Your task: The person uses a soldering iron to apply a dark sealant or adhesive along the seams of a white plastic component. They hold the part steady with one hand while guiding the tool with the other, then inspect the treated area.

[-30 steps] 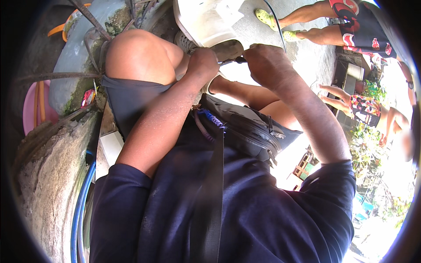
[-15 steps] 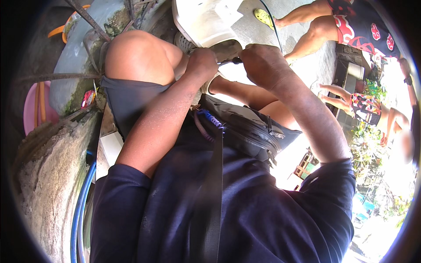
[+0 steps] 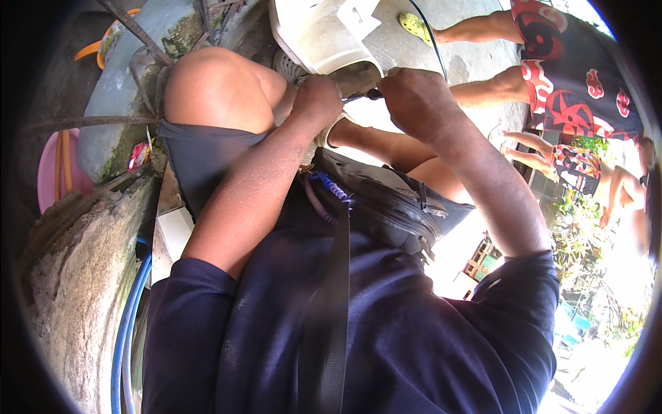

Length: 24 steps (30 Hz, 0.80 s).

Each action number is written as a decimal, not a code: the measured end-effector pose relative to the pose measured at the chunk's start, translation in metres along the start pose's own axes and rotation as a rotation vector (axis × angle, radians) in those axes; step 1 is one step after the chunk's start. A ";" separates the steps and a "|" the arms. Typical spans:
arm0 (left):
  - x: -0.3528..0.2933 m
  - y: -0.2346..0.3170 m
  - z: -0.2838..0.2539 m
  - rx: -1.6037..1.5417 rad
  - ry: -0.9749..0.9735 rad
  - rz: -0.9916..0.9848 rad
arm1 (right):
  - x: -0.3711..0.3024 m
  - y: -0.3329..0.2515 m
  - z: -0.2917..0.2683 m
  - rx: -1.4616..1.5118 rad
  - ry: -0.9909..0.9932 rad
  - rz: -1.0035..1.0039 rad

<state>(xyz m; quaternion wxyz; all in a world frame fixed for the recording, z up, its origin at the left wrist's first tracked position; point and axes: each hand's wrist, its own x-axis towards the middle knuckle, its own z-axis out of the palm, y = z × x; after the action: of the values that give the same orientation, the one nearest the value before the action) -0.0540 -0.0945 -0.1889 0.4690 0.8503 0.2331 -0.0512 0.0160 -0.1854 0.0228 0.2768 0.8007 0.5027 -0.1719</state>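
My left hand [image 3: 320, 96] is closed, its knuckles toward me, at the top middle beside my bent knee. A short way to its right, my right hand [image 3: 416, 98] is also closed. Between the two fists runs a thin dark and shiny piece [image 3: 365, 95], whose ends vanish into the fingers; its kind is too small to tell. Just beyond it lies a brownish, rounded piece [image 3: 358, 76], partly covered by my right hand. What each set of fingers pinches is hidden behind the backs of the hands.
A white plastic container [image 3: 314, 41] stands past my hands, with a black cable [image 3: 436, 45] to its right. Two people in patterned shorts are at the right. A dark bag [image 3: 376, 190] rests on my lap. Rough stone [image 3: 89, 283] and a blue hose [image 3: 131, 331] are left.
The nearer person at the right has shifted, their shorts now showing further down the picture. My two hands have barely moved and keep the same closed hold.
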 end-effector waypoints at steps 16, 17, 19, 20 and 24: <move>-0.003 0.002 -0.006 0.043 -0.032 0.038 | 0.002 0.001 0.003 0.027 -0.025 -0.003; -0.002 0.002 -0.006 0.058 -0.037 0.057 | 0.002 0.002 0.003 0.022 -0.003 -0.007; -0.001 0.003 -0.004 0.029 -0.034 0.010 | 0.001 0.002 0.003 0.006 0.003 -0.015; 0.000 0.003 -0.003 0.005 -0.046 -0.022 | 0.003 0.001 0.003 -0.005 -0.012 -0.022; 0.002 0.001 -0.001 0.096 -0.058 0.011 | 0.003 -0.002 0.002 0.017 -0.024 -0.023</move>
<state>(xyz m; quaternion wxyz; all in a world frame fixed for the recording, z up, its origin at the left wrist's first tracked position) -0.0515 -0.0935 -0.1881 0.4343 0.8714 0.2119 -0.0846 0.0154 -0.1844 0.0190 0.2743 0.7951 0.5068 -0.1890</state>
